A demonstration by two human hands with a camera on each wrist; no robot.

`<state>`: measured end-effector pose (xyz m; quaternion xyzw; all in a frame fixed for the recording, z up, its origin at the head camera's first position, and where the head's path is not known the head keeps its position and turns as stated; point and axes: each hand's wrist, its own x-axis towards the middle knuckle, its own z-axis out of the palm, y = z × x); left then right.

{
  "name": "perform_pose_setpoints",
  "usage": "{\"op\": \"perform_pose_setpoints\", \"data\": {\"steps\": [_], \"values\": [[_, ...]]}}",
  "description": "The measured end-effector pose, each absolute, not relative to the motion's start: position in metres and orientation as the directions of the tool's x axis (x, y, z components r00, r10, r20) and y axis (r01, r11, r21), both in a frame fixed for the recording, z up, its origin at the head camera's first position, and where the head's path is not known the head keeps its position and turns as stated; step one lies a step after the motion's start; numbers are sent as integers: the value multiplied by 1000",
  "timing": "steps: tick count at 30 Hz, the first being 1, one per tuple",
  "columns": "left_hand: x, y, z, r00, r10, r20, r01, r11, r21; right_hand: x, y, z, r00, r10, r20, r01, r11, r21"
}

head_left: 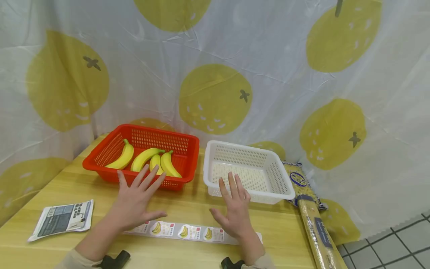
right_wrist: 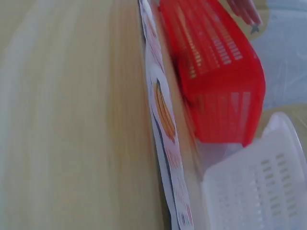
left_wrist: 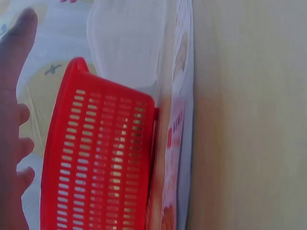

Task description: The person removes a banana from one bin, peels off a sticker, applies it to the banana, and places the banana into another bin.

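My left hand (head_left: 132,203) is held with fingers spread in front of the red basket (head_left: 191,160), its fingertips overlapping the basket's front rim in the head view. Several yellow bananas (head_left: 122,157) lie in that basket. My right hand (head_left: 235,209), fingers extended and holding nothing, is in front of the white basket (head_left: 248,196), which has nothing in it. Below both hands a strip of banana stickers (head_left: 188,231) lies flat across the table. In the left wrist view the red basket (left_wrist: 100,158) stands beyond the strip (left_wrist: 180,120).
A white and grey packet (head_left: 64,220) lies on the table (head_left: 168,257) at the left. At the right edge are a bag of pasta (head_left: 299,181) and a long golden pack (head_left: 317,231). A lemon-print curtain (head_left: 141,86) hangs behind the baskets.
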<state>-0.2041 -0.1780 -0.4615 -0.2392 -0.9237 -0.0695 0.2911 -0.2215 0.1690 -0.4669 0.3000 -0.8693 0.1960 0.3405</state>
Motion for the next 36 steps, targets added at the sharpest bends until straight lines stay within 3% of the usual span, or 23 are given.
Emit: {"op": "perform_pose_setpoints", "data": {"steps": [5, 8, 10, 13, 19, 28, 36], "values": [[-210, -196, -462, -747, 327, 579, 426, 904, 38, -229, 137, -463, -462, -386, 798, -771, 620, -146], [-215, -206, -456, -783, 234, 576, 372, 919, 133, -236, 115, -457, -417, -372, 829, -811, 564, -155], [-220, -212, -448, -800, 169, 575, 338, 920, 200, -240, 102, -453, -421, -366, 830, -816, 553, -170], [-233, -223, -433, -806, 111, 582, 317, 911, 265, -244, 86, -449, -477, -373, 796, -797, 566, -212], [-273, -260, -400, -926, 91, 367, 222, 917, 331, -249, 70, -451, -548, -391, 740, -741, 637, -212], [-307, -305, -388, -974, 142, 175, 182, 954, 239, -255, 65, -461, -482, -382, 789, -778, 601, -184], [-320, -304, -395, -983, 161, 90, 181, 935, 303, -261, 66, -466, -465, -346, 815, -789, 579, -205]]}}
